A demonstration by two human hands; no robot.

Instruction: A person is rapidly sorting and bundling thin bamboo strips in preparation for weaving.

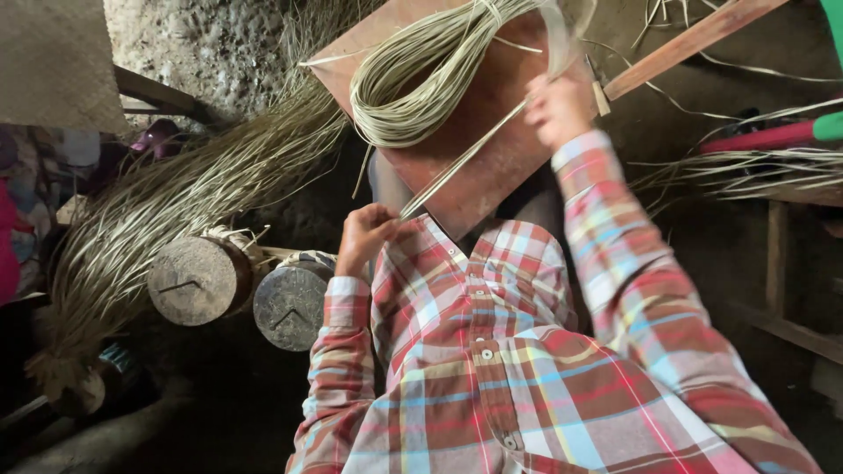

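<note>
Your left hand (364, 235) and right hand (558, 110) each pinch, apparently, one taut straw strip (461, 162) stretched between them over a reddish board (492, 167); dim earthen room.

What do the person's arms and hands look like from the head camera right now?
Both arms are covered by long sleeves of a plaid button-up shirt in red, pale blue, white and yellow checks, with buttoned cuffs at the wrists. The left hand and the right hand are bare: no gloves show, and no rings or watch can be made out. White buttons run down the shirt front.
</note>
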